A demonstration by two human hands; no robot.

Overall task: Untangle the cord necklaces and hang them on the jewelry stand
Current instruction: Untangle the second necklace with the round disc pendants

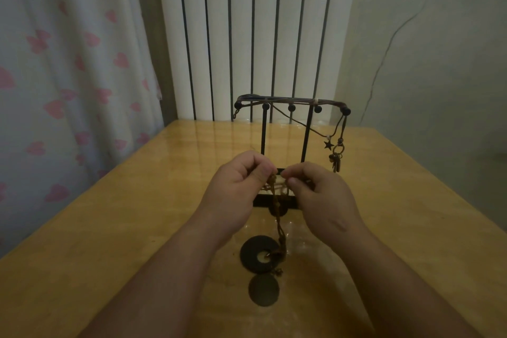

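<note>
There were two hands, left hand (233, 186) and right hand (323, 197), one held cord necklace (282, 230), one jewelry stand (262, 202), five ball knobs (291, 107)

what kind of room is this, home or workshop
Most likely a room in a home, perhaps a bedroom: a heart-print curtain, a white column radiator against the wall, and a glossy wooden table with a jewelry stand.

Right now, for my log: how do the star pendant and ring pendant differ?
The star pendant hangs from the jewelry stand; the ring pendant dangles on a cord pinched by the left hand and right hand. The star is pointed; the ring is round. Both are dark.
</note>
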